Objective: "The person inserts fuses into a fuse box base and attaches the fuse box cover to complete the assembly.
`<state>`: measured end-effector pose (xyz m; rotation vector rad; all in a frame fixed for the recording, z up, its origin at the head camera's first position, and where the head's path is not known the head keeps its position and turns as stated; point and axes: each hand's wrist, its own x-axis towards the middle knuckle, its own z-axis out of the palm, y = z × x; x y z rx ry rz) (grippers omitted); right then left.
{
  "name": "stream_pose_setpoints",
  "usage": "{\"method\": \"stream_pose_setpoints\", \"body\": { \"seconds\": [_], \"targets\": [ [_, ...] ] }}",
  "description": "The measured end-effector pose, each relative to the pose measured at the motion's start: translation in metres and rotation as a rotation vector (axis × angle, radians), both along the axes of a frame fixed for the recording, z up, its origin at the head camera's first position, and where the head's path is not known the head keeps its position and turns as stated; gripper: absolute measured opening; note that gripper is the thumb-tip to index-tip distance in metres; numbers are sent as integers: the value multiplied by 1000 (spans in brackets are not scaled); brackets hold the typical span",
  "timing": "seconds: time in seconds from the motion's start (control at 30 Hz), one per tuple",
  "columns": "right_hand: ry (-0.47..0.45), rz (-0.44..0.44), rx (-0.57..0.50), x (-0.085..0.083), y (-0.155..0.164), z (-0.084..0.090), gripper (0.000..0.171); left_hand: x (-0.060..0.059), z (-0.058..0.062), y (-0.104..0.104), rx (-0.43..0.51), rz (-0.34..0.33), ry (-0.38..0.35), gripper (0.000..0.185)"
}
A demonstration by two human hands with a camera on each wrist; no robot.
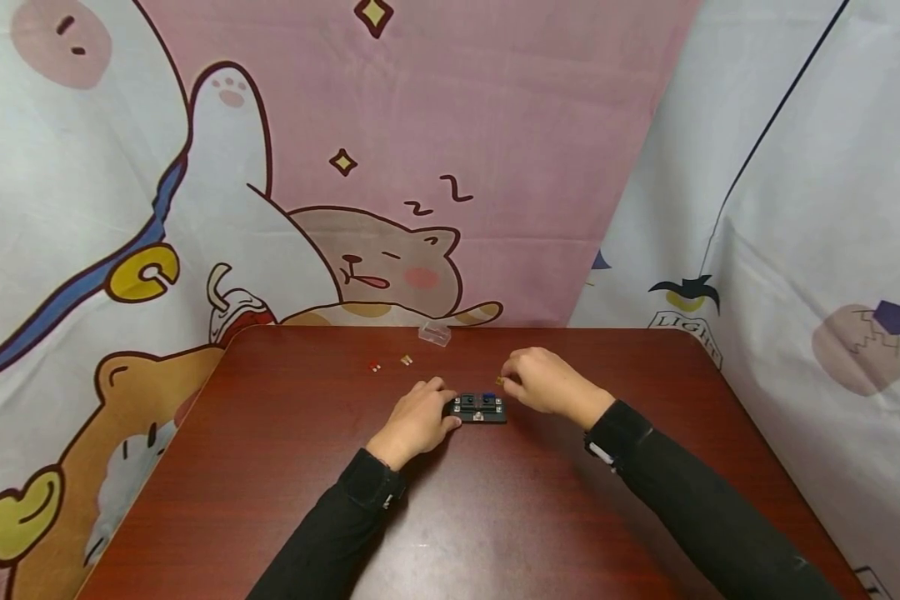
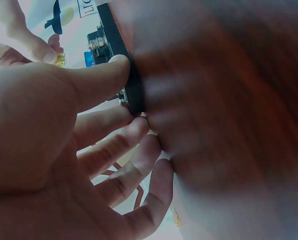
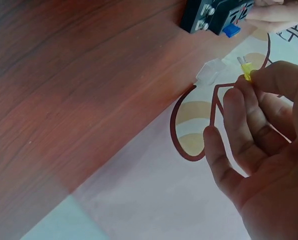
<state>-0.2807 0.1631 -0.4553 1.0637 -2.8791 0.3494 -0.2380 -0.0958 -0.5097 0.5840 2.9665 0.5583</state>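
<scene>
A black fuse block (image 1: 478, 410) with metal screw terminals lies flat on the table in the head view. My left hand (image 1: 414, 421) grips its left end, thumb at the near edge and index finger on the far side; the left wrist view shows the other fingertips resting at the table. One blue blade fuse (image 3: 231, 31) sits in the block. Just right of the block is my right hand (image 1: 543, 379), pinching a yellow blade fuse (image 3: 247, 70) between thumb and index finger. Its two metal prongs point away from the fingertips in the right wrist view.
On the wooden table (image 1: 270, 467), a small red fuse (image 1: 375, 367) and a yellowish fuse (image 1: 407, 360) lie beyond the left hand. A clear plastic cover (image 1: 435, 333) is at the far edge. Behind the table hangs a printed cartoon cloth (image 1: 532, 167).
</scene>
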Motion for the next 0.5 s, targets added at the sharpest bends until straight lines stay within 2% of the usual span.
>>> {"method": "stream_pose_setpoints", "body": {
  "seconds": [0.2,0.5],
  "targets": [
    [-11,57,23,6,-5,-1,12,0,0,0,6,-6,7,48],
    [20,131,56,7,-12,-7,10,1,2,0,6,-12,23,45]
  ]
}}
